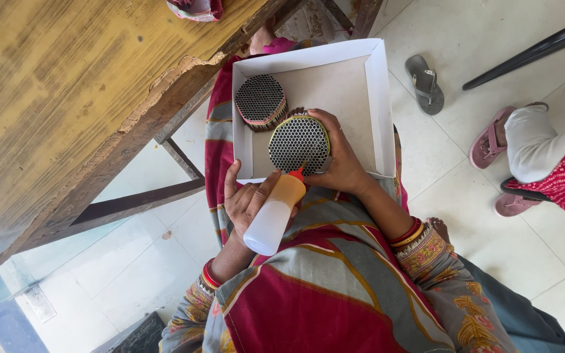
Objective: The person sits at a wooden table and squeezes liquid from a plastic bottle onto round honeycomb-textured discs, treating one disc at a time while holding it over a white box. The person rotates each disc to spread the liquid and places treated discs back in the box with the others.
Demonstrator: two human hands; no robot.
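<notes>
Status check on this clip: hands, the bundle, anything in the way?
Left hand grips squeeze bottle, red tip at hexagonal tube bundle. Right hand steadies that bundle in white tray. Second bundle apart; nothing blocking.

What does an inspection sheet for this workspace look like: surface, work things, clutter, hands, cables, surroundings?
Surface: white cardboard tray on the person's lap, beside a worn wooden table.
Work things: two hexagonal honeycomb bundles in the tray; front bundle under the bottle's red tip, second bundle behind it; squeeze bottle with amber liquid.
Clutter: cloth piece at the table edge.
Hands: left hand grips the squeeze bottle; right hand steadies the front bundle.
Cables: nothing seen.
Surroundings: tiled floor, grey sandal, another person's foot in a pink sandal, dark chair leg.
</notes>
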